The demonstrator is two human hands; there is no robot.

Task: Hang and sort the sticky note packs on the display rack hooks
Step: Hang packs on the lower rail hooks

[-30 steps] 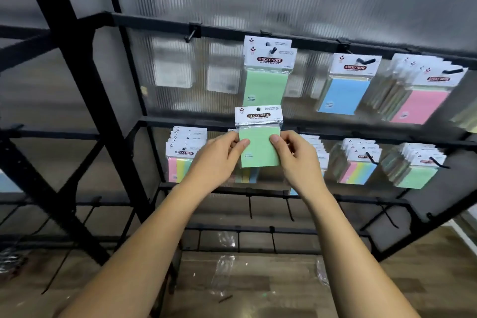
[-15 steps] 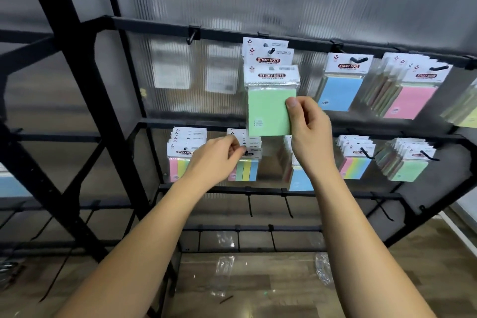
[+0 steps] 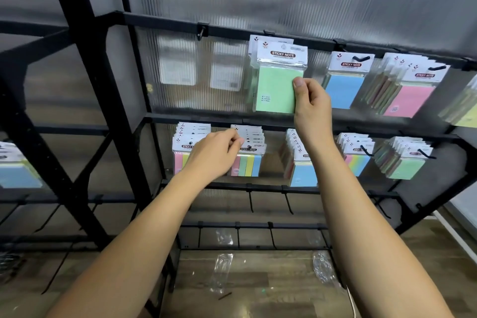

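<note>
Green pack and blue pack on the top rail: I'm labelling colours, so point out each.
green pack [image 3: 276,90], head view, on its green face.
blue pack [image 3: 343,91], head view, on its blue face.

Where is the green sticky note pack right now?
The green pack hangs on the top rail, centre of the head view, pinched by the right hand, left of the blue pack.
</note>
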